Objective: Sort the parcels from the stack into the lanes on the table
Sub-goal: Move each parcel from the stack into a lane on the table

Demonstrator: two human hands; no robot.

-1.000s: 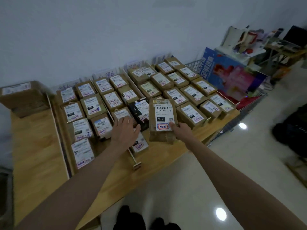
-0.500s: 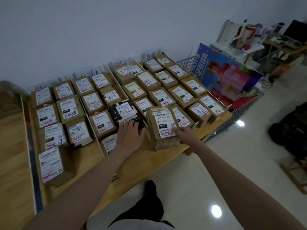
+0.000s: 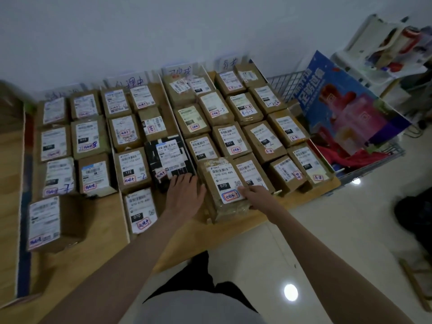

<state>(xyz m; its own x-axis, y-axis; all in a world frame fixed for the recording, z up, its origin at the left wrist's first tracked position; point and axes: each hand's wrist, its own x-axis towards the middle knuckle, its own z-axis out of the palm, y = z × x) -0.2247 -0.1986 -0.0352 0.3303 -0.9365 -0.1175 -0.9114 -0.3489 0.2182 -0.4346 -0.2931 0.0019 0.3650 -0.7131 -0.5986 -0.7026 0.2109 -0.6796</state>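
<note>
Head view: left hand (image 3: pixel 184 195) lies flat, fingers straight, against the left side of the 070 parcel (image 3: pixel 223 185); right hand (image 3: pixel 254 195) grips its near right corner, thumb on the label. The parcel, a brown taped carton with a white label and a red-edged sticker, sits at the near end of the third lane on the worktop (image 3: pixel 98 213). Sorting looks nearly done: the four lanes beyond are packed with labelled boxes; no source stack in view.

parcels (image 3: pixel 222 185) in lanes on table (image 3: pixel 236 226) | wire basket (image 3: pixel 371 160) right of table | wall behind
</note>
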